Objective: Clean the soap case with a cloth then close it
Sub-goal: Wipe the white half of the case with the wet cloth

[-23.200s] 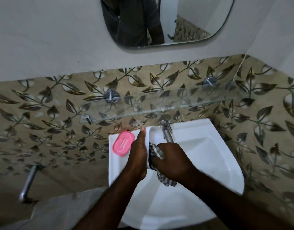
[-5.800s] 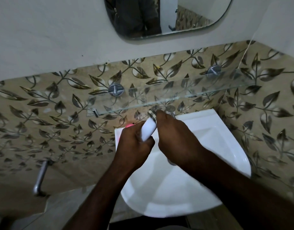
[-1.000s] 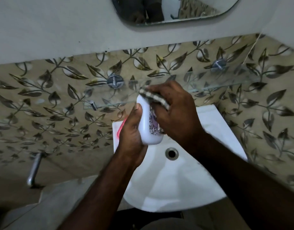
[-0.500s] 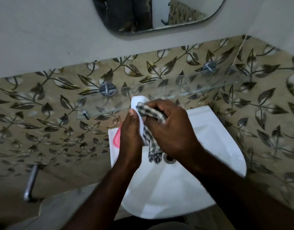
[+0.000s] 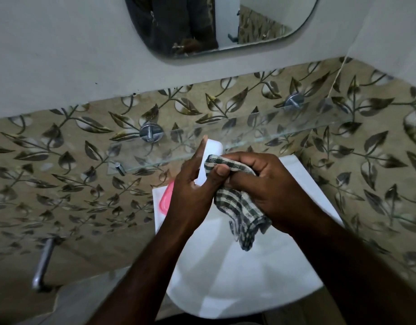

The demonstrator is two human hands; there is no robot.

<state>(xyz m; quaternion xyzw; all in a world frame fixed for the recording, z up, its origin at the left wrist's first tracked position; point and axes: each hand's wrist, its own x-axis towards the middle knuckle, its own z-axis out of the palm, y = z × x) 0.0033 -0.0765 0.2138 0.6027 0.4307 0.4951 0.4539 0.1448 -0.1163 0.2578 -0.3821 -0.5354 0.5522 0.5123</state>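
My left hand (image 5: 190,191) holds a white soap case part (image 5: 210,158) upright above the sink, gripping it along its left edge. My right hand (image 5: 270,184) clutches a checked grey-and-white cloth (image 5: 239,205) and presses it against the white part's right side; the cloth's loose end hangs down over the basin. A pink soap case part (image 5: 164,199) lies on the sink's back left corner, mostly hidden behind my left hand.
The white sink (image 5: 225,277) fills the lower middle. A glass shelf (image 5: 249,134) on metal brackets runs just above and behind my hands. A mirror (image 5: 216,24) hangs higher up. A metal pipe (image 5: 41,263) sticks out low on the left wall.
Compared with one second ago, the white part has turned so its plain side faces me, and the cloth has shifted from its top rim to its right side, now hanging lower.
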